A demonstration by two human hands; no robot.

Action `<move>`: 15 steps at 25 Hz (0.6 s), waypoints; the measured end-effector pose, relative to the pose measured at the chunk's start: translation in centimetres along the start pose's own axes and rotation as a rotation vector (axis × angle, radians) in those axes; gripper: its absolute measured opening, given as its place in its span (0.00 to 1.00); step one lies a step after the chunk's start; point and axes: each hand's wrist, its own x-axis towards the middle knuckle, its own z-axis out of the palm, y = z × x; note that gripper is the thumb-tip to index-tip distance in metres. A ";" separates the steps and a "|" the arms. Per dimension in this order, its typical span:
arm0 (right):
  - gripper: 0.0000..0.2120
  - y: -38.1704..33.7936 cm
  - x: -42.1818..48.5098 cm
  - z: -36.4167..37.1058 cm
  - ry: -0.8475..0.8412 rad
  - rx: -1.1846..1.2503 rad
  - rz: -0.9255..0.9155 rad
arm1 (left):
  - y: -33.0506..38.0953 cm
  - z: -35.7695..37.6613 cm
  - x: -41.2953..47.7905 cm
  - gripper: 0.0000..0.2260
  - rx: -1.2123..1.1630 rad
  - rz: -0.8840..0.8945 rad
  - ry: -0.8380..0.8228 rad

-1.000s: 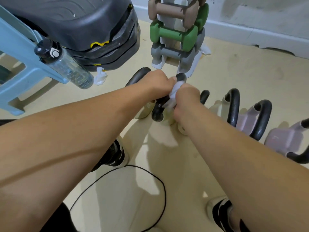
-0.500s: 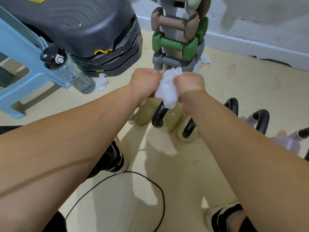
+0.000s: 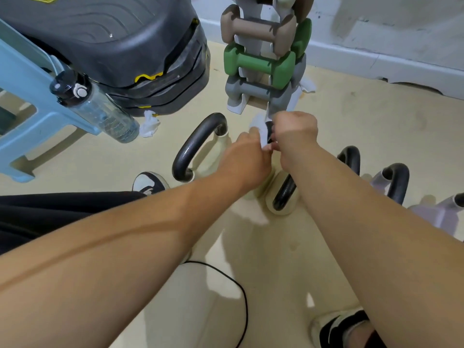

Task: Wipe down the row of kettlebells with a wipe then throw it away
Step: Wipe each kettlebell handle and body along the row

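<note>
Head view, looking down on a cream floor (image 3: 351,136). Both forearms reach forward and meet over the row of kettlebells. I read the left hand (image 3: 247,156) as knuckles up with the fingers curled, its fingertips (image 3: 254,133) pinching the near edge of the white wipe (image 3: 259,125). The right hand (image 3: 295,133) is balled up just beside it and closed over the wipe's other side. Its fingers are tucked under, so I cannot tell how far they wrap the metal. The wipe sits bunched between the two hands against a black kettlebell handle (image 3: 269,131), just in front of the foot of the dumbbell rack (image 3: 237,106). The wrists hide which base that handle belongs to. The leftmost kettlebell (image 3: 198,144) has a black loop on a cream body, and neither hand touches it. A second cream kettlebell (image 3: 283,197) shows under the right forearm, then a further black loop (image 3: 350,156), then a lilac kettlebell (image 3: 399,182). The rack holds a green dumbbell (image 3: 258,64), with a tan one above it and a grey one below. At left, a clear water bottle (image 3: 100,114) lies against a blue stool (image 3: 22,121), in front of a black step platform (image 3: 113,46). A crumpled tissue (image 3: 150,123) lies on the floor just beside the bottle. A black cable (image 3: 244,305) loops across the near floor.
</note>
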 end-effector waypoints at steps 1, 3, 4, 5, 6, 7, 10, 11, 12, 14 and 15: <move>0.06 -0.1 0.1 -0.3 0.018 -0.012 -0.033 | 0.3 0.5 0.0 0.16 -0.028 -0.088 -0.022; 0.09 -0.1 0.1 -0.9 0.033 -0.052 -0.101 | 1.1 -0.1 1.9 0.19 -0.109 -0.231 -0.126; 0.10 0.0 0.0 -1.2 0.040 -0.085 -0.144 | 1.4 -0.8 3.3 0.19 -0.143 -0.264 -0.194; 0.12 0.1 0.1 -1.5 0.043 -0.120 -0.196 | 1.8 -1.4 4.6 0.18 -0.176 -0.269 -0.243; 0.14 0.2 0.1 -2.0 0.053 -0.154 -0.249 | 2.2 -1.8 5.4 0.18 -0.191 -0.247 -0.260; 0.13 0.3 0.2 -2.4 0.063 -0.191 -0.298 | 2.4 -1.9 5.7 0.19 -0.166 -0.210 -0.251; 0.08 0.5 0.8 -3.8 0.127 -0.270 -0.345 | 1.7 -0.4 2.6 0.17 0.053 -0.134 -0.177; 0.09 0.6 0.9 -4.0 0.151 -0.278 -0.324 | 1.3 0.2 1.0 0.16 0.129 -0.107 -0.143; 0.08 0.7 0.8 -4.2 0.156 -0.293 -0.299 | 1.1 0.4 -0.5 0.14 0.186 -0.107 -0.141; 0.07 1.6 0.4 -4.6 0.129 -0.306 -0.251 | 0.8 0.0 -2.0 0.11 0.257 -0.171 -0.189; 0.07 2.1 0.1 -4.9 0.116 -0.292 -0.229 | 1.1 -0.8 -2.3 0.09 0.337 -0.186 -0.236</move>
